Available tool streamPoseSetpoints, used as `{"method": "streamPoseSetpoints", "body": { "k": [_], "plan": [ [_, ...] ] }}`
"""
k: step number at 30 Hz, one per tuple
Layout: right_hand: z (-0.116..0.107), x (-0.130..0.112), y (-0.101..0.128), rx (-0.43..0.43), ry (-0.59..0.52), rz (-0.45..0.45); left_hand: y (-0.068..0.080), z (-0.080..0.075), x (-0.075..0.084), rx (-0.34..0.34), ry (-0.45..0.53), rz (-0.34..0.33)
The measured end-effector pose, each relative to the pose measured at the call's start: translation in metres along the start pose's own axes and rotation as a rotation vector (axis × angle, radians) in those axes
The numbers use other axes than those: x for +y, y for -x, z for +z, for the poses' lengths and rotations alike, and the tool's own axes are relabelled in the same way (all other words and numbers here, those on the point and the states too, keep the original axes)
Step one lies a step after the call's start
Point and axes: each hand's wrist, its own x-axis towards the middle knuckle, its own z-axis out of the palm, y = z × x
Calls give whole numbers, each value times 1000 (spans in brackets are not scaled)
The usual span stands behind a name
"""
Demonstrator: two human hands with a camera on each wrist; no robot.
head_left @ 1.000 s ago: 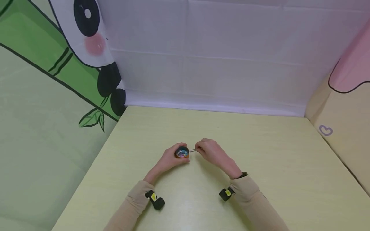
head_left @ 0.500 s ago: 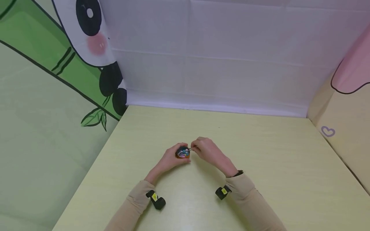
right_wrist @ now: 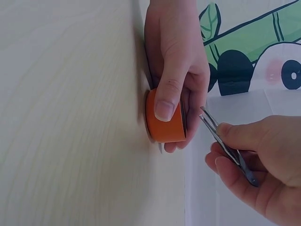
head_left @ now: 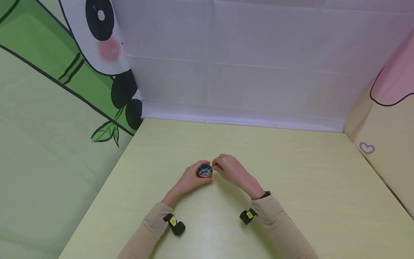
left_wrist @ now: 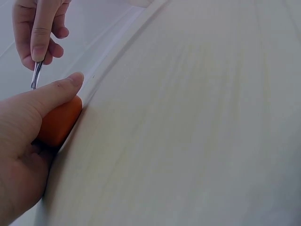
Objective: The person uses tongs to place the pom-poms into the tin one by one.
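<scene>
— What's the room like from where you stand?

— A pale yellow-green table boxed in by a white sheet and a panda-and-bamboo cloth on the left.

— And the hands?

— Both near the table's middle. The left hand curls its thumb and fingers round a small orange tub standing on the table, with coloured bits inside.

— The other one?

— The right hand pinches thin metal tweezers, tips pointing at the tub's open mouth, just beside its rim.
</scene>
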Motion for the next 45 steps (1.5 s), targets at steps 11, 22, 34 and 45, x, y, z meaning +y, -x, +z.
{"method": "streamPoseSetpoints", "body": {
  "k": [11, 22, 34, 45],
  "plan": [
    [-2, 0, 8, 36, -3, 33, 1, 0, 0, -5, -18, 5],
    [-5, 5, 27, 120, 103, 58, 5, -3, -8, -20, -27, 34],
    [-10, 12, 56, 94, 1, 356, 14, -10, -11, -37, -23, 35],
    [-6, 24, 65, 76, -24, 631, 14, -10, -11, -29, -23, 54]
  ]
}}
